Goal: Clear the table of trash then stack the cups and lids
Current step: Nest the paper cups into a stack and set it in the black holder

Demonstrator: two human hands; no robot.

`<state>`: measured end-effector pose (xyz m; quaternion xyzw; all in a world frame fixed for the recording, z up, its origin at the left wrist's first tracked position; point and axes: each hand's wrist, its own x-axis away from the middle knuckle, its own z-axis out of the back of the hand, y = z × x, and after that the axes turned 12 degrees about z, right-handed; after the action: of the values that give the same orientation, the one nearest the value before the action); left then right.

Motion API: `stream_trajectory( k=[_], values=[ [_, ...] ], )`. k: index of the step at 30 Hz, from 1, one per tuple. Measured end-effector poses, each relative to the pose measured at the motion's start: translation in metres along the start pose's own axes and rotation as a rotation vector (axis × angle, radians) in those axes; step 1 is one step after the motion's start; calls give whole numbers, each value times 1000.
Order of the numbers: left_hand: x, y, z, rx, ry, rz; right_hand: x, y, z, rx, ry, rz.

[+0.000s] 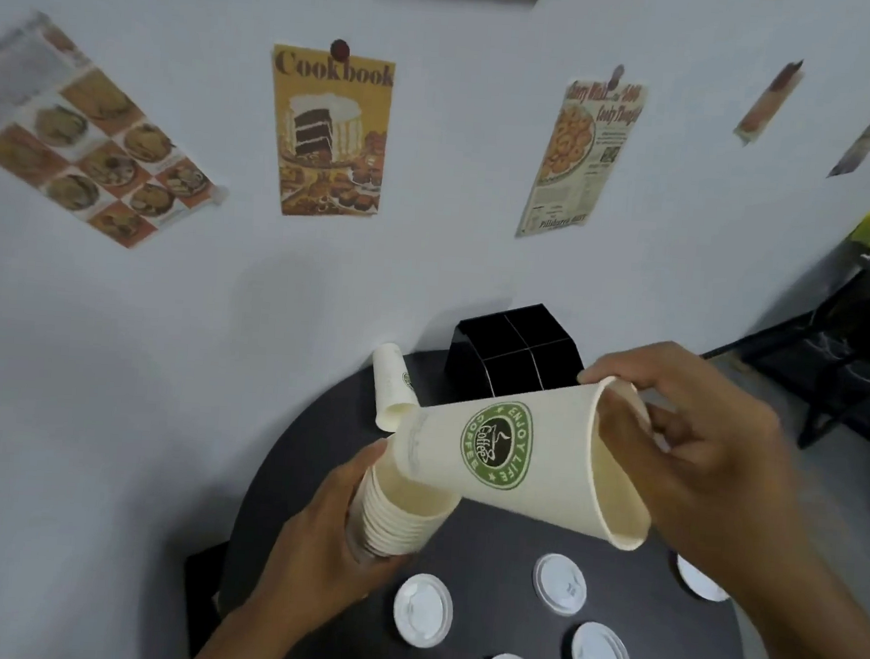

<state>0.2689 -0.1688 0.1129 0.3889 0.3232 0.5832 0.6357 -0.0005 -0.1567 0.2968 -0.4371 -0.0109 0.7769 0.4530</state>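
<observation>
Left hand (325, 543) fingers wrap the cup stack (399, 512); right hand (697, 450) fingers pinch a tilted cup (516, 458) at its rim, base entering stack.

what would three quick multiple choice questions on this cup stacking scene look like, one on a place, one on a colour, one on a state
1. Where is the black divided organizer?
A. at the far edge of the table, by the wall
B. on the floor
C. in the left hand

2. What colour is the logo on the single cup?
A. red
B. green
C. blue

3. How does the cup behind the stack lie?
A. upright
B. upside down
C. on its side

Answers:
1. A: it stands on the round dark table next to the wall.
2. B: the round Enjoy Life Coffee badge is green; the right hand grips this cup at its rim.
3. C: its open mouth faces the camera, beyond the stack of cups that the left hand holds.
</observation>
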Motion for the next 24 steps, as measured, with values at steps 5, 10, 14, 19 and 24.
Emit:
stream_trajectory(
  k=[5, 10, 14, 19, 24],
  values=[
    [33, 25, -16, -41, 42, -74, 13, -3, 9, -25, -227, 6],
    [54, 32, -23, -31, 48, -2, 12, -9, -9, -140, -385, -7],
    [66, 24, -23, 3, 71, 45, 21, 6, -32, -198, -359, -15],
    [83, -3, -5, 42, 111, 144, 51, 58, -85, -94, -366, -83],
    [76, -36, 21, 59, 169, 232, 63, 98, -157, 70, -546, -61]
  ],
)
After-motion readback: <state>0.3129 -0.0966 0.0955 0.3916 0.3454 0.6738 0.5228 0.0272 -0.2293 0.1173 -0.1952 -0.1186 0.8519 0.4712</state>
